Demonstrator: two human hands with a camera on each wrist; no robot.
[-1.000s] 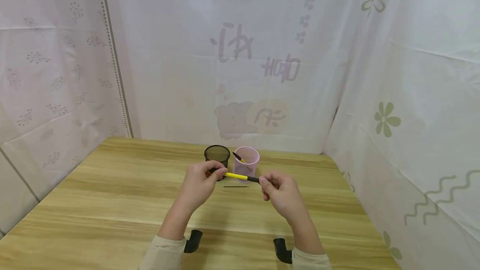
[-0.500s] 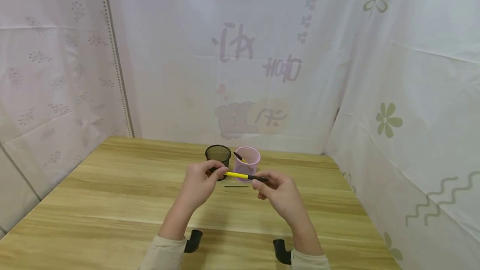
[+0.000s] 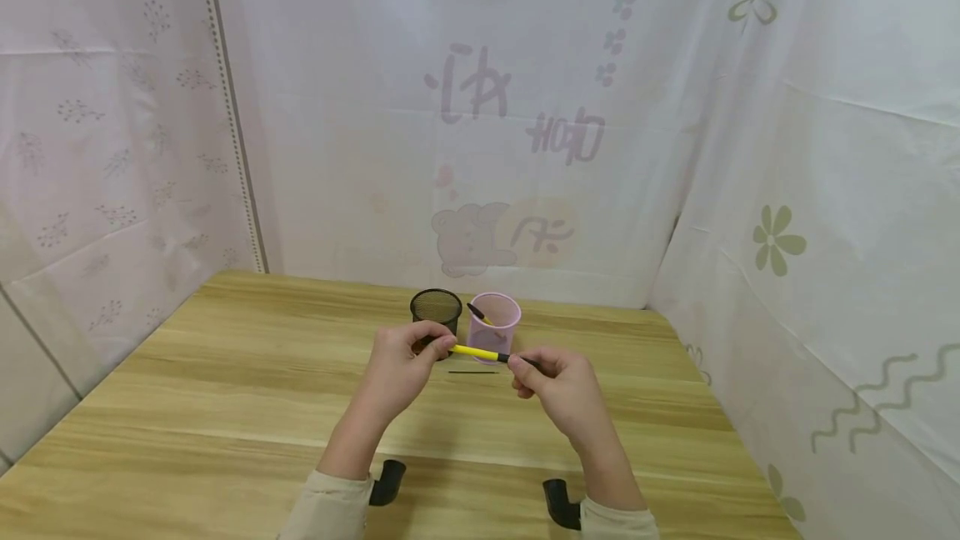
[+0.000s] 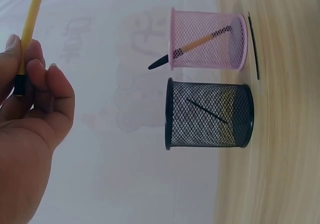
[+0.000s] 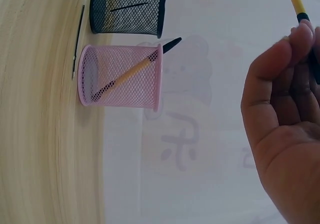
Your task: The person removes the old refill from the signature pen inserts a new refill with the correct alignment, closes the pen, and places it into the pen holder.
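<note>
Both hands hold one yellow pen (image 3: 478, 352) with black ends, level above the table in front of two mesh pen cups. My left hand (image 3: 403, 363) pinches its left end between thumb and fingers; the left wrist view shows a black tip (image 4: 19, 85) below the grip. On the other side my right hand (image 3: 564, 382) pinches the black section (image 5: 303, 17), thumb in front. Inside the pink mesh cup (image 3: 492, 342) leans a similar yellow and black pen (image 5: 132, 70). The black mesh cup (image 4: 210, 115) stands beside it, partly behind my left hand in the head view.
A thin black rod (image 3: 473, 372), like a pen refill, lies on the wooden table (image 3: 225, 390) before the cups. Another thin dark stick (image 4: 207, 111) shows through the black cup's mesh. Black curved pieces (image 3: 387, 482) stick out at both cuffs. Printed curtains enclose the table.
My right hand has shifted its grip left along the pen's black end, and its thumb now presses nearer the yellow barrel. My left hand keeps its pinch in place.
</note>
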